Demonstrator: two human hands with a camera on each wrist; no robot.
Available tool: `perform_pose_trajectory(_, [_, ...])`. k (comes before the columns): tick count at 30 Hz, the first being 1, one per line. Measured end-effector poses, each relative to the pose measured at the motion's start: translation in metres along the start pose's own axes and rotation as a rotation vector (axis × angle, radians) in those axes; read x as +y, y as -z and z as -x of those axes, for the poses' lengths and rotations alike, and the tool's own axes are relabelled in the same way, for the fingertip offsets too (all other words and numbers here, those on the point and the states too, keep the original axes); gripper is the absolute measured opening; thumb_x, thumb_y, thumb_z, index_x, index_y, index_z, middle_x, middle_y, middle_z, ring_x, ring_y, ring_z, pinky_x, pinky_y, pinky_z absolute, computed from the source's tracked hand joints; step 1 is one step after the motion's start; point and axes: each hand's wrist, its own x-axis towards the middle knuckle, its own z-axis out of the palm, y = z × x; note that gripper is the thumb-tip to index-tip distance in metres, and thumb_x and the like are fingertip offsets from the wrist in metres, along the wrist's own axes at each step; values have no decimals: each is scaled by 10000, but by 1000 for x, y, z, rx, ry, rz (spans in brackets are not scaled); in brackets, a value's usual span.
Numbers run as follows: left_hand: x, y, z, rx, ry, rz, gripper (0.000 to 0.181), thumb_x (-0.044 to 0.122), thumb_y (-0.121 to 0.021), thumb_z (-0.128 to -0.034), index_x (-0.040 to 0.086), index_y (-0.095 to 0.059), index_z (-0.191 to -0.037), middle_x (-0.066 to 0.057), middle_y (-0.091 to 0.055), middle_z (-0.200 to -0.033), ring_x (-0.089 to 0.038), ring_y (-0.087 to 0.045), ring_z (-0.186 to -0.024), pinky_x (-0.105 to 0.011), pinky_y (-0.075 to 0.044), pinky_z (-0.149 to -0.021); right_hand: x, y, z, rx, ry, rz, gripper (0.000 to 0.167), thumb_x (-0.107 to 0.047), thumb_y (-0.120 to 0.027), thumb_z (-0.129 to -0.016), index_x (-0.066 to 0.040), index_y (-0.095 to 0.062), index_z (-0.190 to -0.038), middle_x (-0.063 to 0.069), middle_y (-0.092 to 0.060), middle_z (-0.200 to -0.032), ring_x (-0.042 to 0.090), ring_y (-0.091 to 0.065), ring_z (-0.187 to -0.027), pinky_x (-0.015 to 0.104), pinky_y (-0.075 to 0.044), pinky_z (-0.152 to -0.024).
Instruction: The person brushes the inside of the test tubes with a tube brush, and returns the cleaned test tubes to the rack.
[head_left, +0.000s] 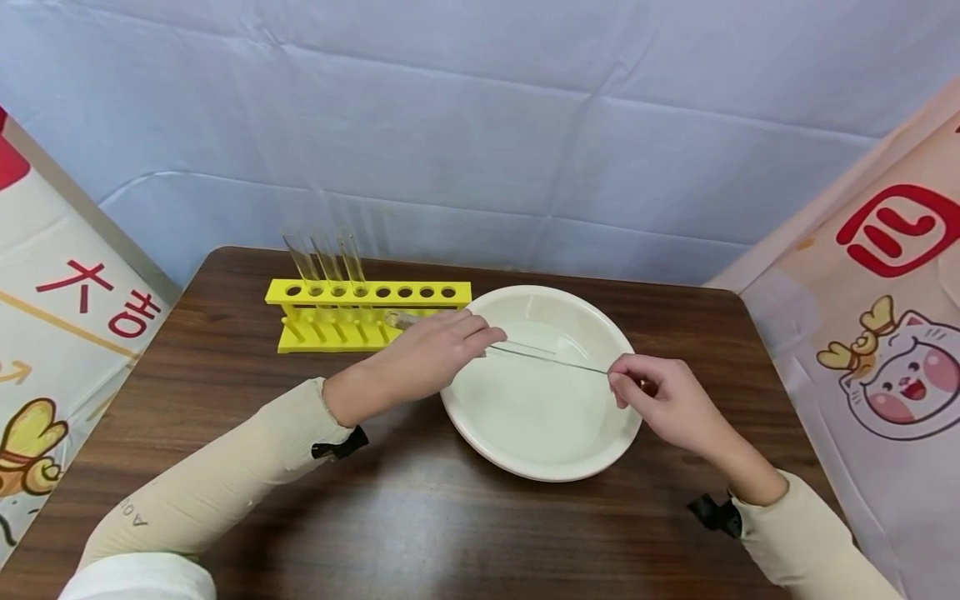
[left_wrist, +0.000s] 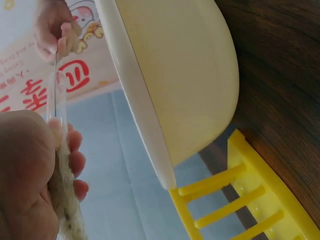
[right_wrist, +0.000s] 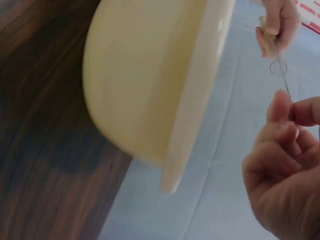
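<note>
My left hand point(head_left: 442, 350) grips a clear glass test tube point(left_wrist: 60, 95) over a white basin's left side. The tube's closed end pokes out behind the hand, and its mouth faces right. Inside the tube sit the pale bristles of a test tube brush point(left_wrist: 67, 200). On the right, my right hand point(head_left: 667, 400) pinches the brush's thin wire handle point(head_left: 551, 361) between thumb and forefinger, above the basin's right rim. The white basin point(head_left: 540, 477) below holds what looks like water. Part of the tube is hidden by the left hand.
Behind the left hand stands a yellow test tube rack point(head_left: 367, 292) with three upright glass tubes point(head_left: 330, 258) in its left half. The brown wooden table point(head_left: 420, 533) backs onto a pale blue cloth point(head_left: 450, 167), with printed cloths on both sides.
</note>
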Motion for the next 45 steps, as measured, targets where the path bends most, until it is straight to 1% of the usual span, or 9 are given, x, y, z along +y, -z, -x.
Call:
perform_pose_trajectory(4, [-2,0,3,0,15,-3,286,68,-690,-971,77,-651,-1254,-34,-685,-1092,-199,-642,-1022,-326,-539,-911,12,0,2,96,199,149,296,99,-649,-878,-195,-663,-849,-114,-549,-717,10,-431,-555,156,-366,-495])
perform_pose_trajectory(8, [-3,0,4,-5,15,13,288,72,-680,-978,73,-649,-1265,-36,-685,-1105,-197,-642,-1033,-326,-542,-906,23,1,2,171,358,345,186,-45,-536,-900,-165,-646,-810,-97,-540,-731,12,-446,-620,165,-369,-530])
perform_pose_trajectory(12, [-4,2,5,-34,38,33,303,88,-663,-994,73,-644,-1296,-48,-682,-1137,-208,-639,-1068,-331,-536,-933,31,1,2,253,480,525,243,-165,-452,-926,-148,-622,-753,-79,-530,-676,36,-461,-600,214,-379,-476])
perform_pose_trajectory(14, [-5,3,6,-45,47,35,308,91,-656,-999,70,-641,-1306,-54,-681,-1149,-216,-636,-1083,-337,-530,-950,33,2,2,296,536,577,264,-167,-450,-931,-137,-623,-735,-65,-523,-651,49,-459,-573,227,-366,-443])
perform_pose_trajectory(17, [-6,3,8,-47,51,35,309,92,-648,-1004,62,-637,-1311,-58,-680,-1152,-226,-633,-1097,-348,-518,-977,34,5,3,331,586,621,282,-154,-448,-938,-126,-622,-717,-48,-513,-632,65,-449,-552,223,-339,-426])
perform_pose_trajectory(24, [-10,3,11,-49,60,28,318,91,-647,-1005,56,-636,-1321,-67,-677,-1157,-230,-635,-1097,-349,-528,-956,36,12,8,362,619,659,290,-130,-447,-943,-101,-595,-696,-40,-465,-598,82,-397,-530,214,-284,-420])
perform_pose_trajectory(37, [-15,5,17,-24,62,7,312,69,-646,-1000,48,-640,-1311,-88,-676,-1165,-257,-642,-1108,-379,-531,-964,36,24,16,395,607,687,293,-130,-430,-922,-99,-583,-674,-45,-446,-585,64,-365,-523,207,-260,-404])
perform_pose_trajectory(41, [-15,6,19,-20,59,-5,304,76,-640,-1005,43,-640,-1307,-96,-673,-1155,-259,-646,-1088,-377,-535,-954,39,27,20,380,598,682,294,-144,-434,-929,-99,-593,-686,-43,-476,-596,78,-406,-525,221,-292,-403])
perform_pose_trajectory(45, [-17,6,21,-26,65,-7,310,77,-643,-1003,36,-636,-1310,-110,-669,-1173,-277,-639,-1114,-394,-522,-983,44,31,25,348,560,679,301,-177,-427,-943,-121,-587,-694,-78,-462,-609,65,-419,-543,208,-294,-419])
